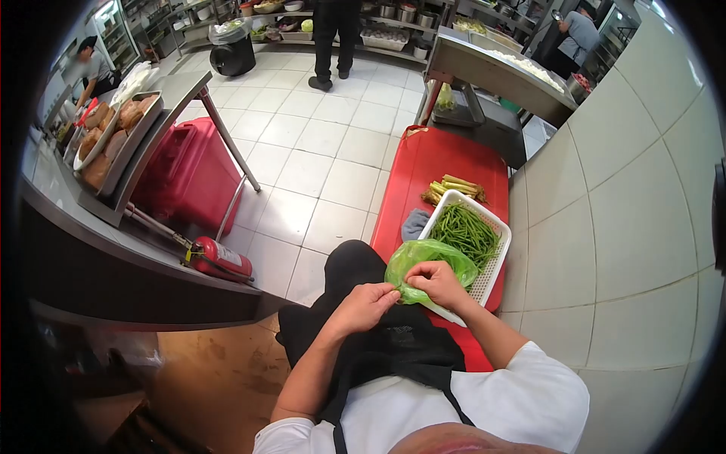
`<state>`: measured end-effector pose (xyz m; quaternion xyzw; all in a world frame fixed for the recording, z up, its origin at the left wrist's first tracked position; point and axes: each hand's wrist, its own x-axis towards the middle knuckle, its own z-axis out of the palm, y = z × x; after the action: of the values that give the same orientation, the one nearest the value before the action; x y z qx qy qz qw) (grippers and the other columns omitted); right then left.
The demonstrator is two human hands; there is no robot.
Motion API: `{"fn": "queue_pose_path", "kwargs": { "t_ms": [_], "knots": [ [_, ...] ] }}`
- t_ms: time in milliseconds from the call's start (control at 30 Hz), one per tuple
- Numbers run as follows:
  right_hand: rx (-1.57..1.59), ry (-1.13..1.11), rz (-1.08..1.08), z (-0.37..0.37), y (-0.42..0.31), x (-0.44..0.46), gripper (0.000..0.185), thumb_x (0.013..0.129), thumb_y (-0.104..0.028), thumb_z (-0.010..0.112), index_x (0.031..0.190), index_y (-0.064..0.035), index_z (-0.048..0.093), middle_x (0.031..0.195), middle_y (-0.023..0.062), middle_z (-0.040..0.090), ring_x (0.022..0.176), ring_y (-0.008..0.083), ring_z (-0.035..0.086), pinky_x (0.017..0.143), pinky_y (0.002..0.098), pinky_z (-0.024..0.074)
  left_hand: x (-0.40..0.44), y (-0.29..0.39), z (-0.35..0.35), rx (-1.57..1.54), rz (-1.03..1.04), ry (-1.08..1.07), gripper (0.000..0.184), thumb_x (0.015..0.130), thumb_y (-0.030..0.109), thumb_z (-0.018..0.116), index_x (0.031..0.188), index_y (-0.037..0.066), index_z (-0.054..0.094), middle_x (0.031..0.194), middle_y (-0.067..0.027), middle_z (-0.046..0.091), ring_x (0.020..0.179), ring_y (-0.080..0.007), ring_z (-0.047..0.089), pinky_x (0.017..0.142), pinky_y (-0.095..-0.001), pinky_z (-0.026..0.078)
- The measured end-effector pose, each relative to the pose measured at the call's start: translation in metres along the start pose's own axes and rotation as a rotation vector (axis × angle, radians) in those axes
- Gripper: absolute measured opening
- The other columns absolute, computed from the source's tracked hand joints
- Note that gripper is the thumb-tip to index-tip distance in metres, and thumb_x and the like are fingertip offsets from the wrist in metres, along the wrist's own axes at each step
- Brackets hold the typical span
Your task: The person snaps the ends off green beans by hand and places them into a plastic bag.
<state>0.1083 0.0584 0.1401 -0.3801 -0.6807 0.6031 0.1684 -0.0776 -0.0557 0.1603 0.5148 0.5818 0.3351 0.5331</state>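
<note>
A green plastic bag (428, 257) lies over the near end of a white perforated basket (495, 268). Its near left edge is pinched in the fingers of my left hand (368, 304). My right hand (437, 281) also has its fingers closed on the bag, just to the right. Cut green beans (465, 233) fill the basket beyond the bag. The basket rests on a red surface (408, 170). Beside its upper left corner is a grey cloth (414, 225), and behind it lies a bundle of yellowish-green stalks (454, 188).
A tiled wall (590, 250) runs close on the right. At the left are a steel counter (170, 94) with a tray, a red bin (185, 178) and a fire extinguisher (219, 259). A person (333, 38) stands ahead; others are farther off at both sides.
</note>
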Motion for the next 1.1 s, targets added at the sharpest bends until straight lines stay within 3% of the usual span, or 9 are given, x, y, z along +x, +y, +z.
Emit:
{"fn": "queue_pose_path", "kwargs": {
  "t_ms": [100, 200, 300, 433, 800, 867, 967, 1067, 1100],
  "knots": [
    [-0.693, 0.164, -0.25, -0.021, 0.034, 0.003, 0.021, 0.079, -0.014, 0.071, 0.094, 0.0006, 0.07, 0.078, 0.0135, 0.065, 0.071, 0.0253, 0.064, 0.069, 0.0346, 0.0507, 0.002, -0.009, 0.003, -0.035, -0.028, 0.023, 0.029, 0.099, 0.025, 0.053, 0.086, 0.001, 0.062, 0.064, -0.0007, 0.052, 0.059, -0.0094, 0.048, 0.055, -0.0283, 0.042],
    [-0.993, 0.264, -0.261, -0.032, 0.051, -0.008, 0.03, 0.078, -0.014, 0.076, 0.105, -0.0035, 0.069, 0.088, 0.0133, 0.066, 0.076, 0.0281, 0.065, 0.07, 0.0356, 0.0523, 0.005, -0.016, 0.005, -0.037, -0.05, 0.011, 0.031, 0.1, 0.027, 0.052, 0.088, 0.0, 0.062, 0.065, -0.0015, 0.054, 0.059, -0.0101, 0.049, 0.056, -0.0287, 0.043],
    [-0.44, 0.181, -0.231, -0.017, -0.007, -0.016, 0.033, 0.079, -0.011, 0.075, 0.11, -0.0055, 0.067, 0.095, 0.0137, 0.066, 0.082, 0.0304, 0.065, 0.074, 0.0355, 0.0529, 0.01, -0.025, 0.011, 0.027, -0.042, -0.012, 0.033, 0.1, 0.029, 0.052, 0.093, -0.001, 0.064, 0.066, -0.0034, 0.056, 0.061, -0.0115, 0.051, 0.057, -0.0297, 0.044],
    [-0.47, -0.226, -0.591, -0.01, -0.021, -0.015, 0.024, 0.083, -0.006, 0.068, 0.107, -0.0044, 0.068, 0.094, 0.0137, 0.067, 0.087, 0.0328, 0.065, 0.077, 0.0404, 0.0524, 0.013, -0.022, 0.018, 0.113, 0.011, -0.078, 0.034, 0.1, 0.031, 0.051, 0.102, 0.0, 0.065, 0.071, -0.0103, 0.061, 0.065, -0.0168, 0.057, 0.063, -0.0332, 0.048],
    [-0.682, -0.29, -0.615, -0.01, -0.013, -0.017, 0.015, 0.079, -0.014, 0.069, 0.091, -0.0046, 0.069, 0.077, 0.013, 0.063, 0.078, 0.0337, 0.064, 0.071, 0.0414, 0.051, 0.01, -0.023, 0.018, 0.255, 0.034, -0.178, 0.036, 0.099, 0.034, 0.05, 0.102, 0.0, 0.064, 0.08, -0.0211, 0.064, 0.074, -0.0366, 0.063, 0.071, -0.0413, 0.049],
    [-0.702, -0.255, -0.615, -0.009, -0.012, -0.018, 0.014, 0.077, -0.013, 0.068, 0.088, -0.0049, 0.068, 0.074, 0.0135, 0.062, 0.075, 0.0325, 0.063, 0.069, 0.0401, 0.0503, 0.011, -0.02, 0.018, 0.291, 0.055, -0.199, 0.035, 0.1, 0.033, 0.05, 0.1, 0.0, 0.064, 0.075, -0.0177, 0.063, 0.069, -0.031, 0.062, 0.068, -0.0393, 0.049],
    [-0.368, -0.209, -0.426, -0.006, -0.005, -0.019, 0.01, 0.077, -0.01, 0.064, 0.083, -0.0033, 0.066, 0.066, 0.008, 0.058, 0.065, 0.0243, 0.061, 0.064, 0.036, 0.048, 0.008, -0.002, 0.013, 0.181, -0.011, -0.218, 0.032, 0.1, 0.031, 0.052, 0.096, 0.001, 0.063, 0.067, -0.01, 0.058, 0.063, -0.0197, 0.056, 0.062, -0.0345, 0.046],
    [0.582, -0.224, 0.225, -0.007, 0.038, -0.008, 0.009, 0.075, -0.007, 0.064, 0.083, -0.0021, 0.066, 0.069, 0.0008, 0.059, 0.066, 0.015, 0.059, 0.063, 0.0309, 0.0469, 0.008, -0.003, 0.012, 0.035, -0.017, -0.182, 0.03, 0.101, 0.028, 0.053, 0.091, 0.002, 0.064, 0.063, -0.0013, 0.051, 0.061, -0.0097, 0.047, 0.057, -0.0286, 0.041],
    [0.73, -0.204, 0.194, -0.009, 0.043, -0.006, 0.008, 0.077, -0.004, 0.065, 0.084, -0.0012, 0.066, 0.07, -0.0019, 0.058, 0.068, 0.0114, 0.058, 0.066, 0.0274, 0.0476, 0.009, -0.008, 0.013, -0.005, 0.001, -0.162, 0.029, 0.101, 0.027, 0.053, 0.09, 0.002, 0.064, 0.063, 0.0016, 0.049, 0.061, -0.0068, 0.044, 0.055, -0.0266, 0.039]
  ]
}}
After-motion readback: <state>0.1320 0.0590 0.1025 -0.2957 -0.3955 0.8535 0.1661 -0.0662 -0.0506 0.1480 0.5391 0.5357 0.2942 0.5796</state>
